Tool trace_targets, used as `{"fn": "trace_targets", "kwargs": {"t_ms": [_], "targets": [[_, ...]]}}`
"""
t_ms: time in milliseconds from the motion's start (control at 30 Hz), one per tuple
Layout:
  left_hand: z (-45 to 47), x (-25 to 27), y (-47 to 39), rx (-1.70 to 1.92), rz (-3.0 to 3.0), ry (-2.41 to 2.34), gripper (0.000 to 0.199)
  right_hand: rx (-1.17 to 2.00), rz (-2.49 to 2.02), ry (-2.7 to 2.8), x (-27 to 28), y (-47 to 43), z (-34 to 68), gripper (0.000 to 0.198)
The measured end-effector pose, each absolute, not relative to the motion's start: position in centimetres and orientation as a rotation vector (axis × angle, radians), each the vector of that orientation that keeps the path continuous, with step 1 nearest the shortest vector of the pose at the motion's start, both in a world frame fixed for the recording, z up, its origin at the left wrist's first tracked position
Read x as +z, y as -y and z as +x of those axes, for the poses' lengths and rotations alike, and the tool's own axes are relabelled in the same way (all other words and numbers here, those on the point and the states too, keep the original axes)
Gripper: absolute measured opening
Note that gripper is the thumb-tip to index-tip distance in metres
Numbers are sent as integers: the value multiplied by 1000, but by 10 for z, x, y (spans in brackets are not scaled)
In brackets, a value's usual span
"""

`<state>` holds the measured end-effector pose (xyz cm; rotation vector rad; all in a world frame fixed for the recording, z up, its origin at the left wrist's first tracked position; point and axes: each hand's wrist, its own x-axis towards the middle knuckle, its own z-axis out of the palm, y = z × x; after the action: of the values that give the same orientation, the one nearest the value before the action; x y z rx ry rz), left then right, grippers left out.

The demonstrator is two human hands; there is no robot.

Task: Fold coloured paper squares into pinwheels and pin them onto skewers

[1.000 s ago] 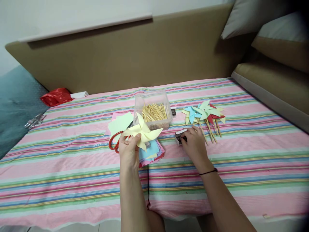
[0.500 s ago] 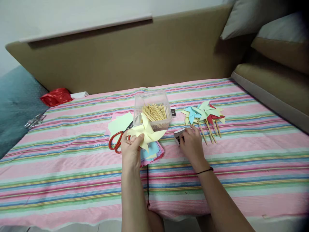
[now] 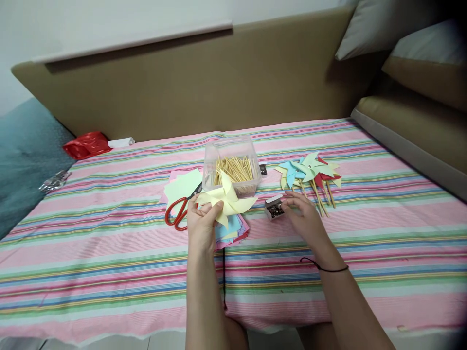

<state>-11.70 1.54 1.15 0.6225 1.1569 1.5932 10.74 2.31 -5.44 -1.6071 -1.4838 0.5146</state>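
Note:
My left hand (image 3: 203,221) pinches a pale yellow paper pinwheel (image 3: 229,198), with the thumb on its front. My right hand (image 3: 302,215) is at the right side of a small box of dark metal thumbtacks (image 3: 275,210), fingers outstretched and thumb tip at the box's edge; no tack shows in its fingers. The box's flap stands up. Red-handled scissors (image 3: 176,213) lie left of the pinwheel on light paper sheets (image 3: 182,182). Beneath the pinwheel is a stack of coloured paper (image 3: 233,231). Behind it stands a clear plastic container (image 3: 233,143) of thin wooden sticks (image 3: 235,169).
Several pinwheels on sticks (image 3: 310,167) lie to the right on the striped cloth (image 3: 127,262). A small dark item (image 3: 263,170) sits beside the container. At the far left are a red plastic bag (image 3: 86,145), a white box (image 3: 122,142) and a clear packet (image 3: 54,181).
My right hand has shifted right, off the top of the small box, and its fingers have straightened. The tacks inside now show. My left hand keeps the pinwheel nearly in place.

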Motion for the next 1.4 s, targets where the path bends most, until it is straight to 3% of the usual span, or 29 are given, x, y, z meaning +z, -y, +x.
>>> {"fn": "trace_targets", "kwargs": {"t_ms": [167, 300, 433, 700, 1033, 1400], "targets": [[-115, 10, -16, 1582, 637, -1159, 64, 434, -1877, 1554, -52, -2, 131, 12], [-114, 9, -17, 1580, 633, -1162, 71, 598, -2239, 1671, -50, 12, 135, 17], [-112, 9, -17, 1578, 643, -1154, 76, 689, -2308, 1794, -42, 10, 129, 17], [-112, 9, -16, 1577, 668, -1168, 76, 960, -1990, 1650, -40, 8, 141, 8], [-95, 8, -15, 1506, 755, -1240, 68, 896, -1963, 1859, -43, 9, 135, 12], [-72, 4, -13, 1340, 884, -1187, 62, 1025, -1350, 1199, -13, 11, 121, 19]]}}
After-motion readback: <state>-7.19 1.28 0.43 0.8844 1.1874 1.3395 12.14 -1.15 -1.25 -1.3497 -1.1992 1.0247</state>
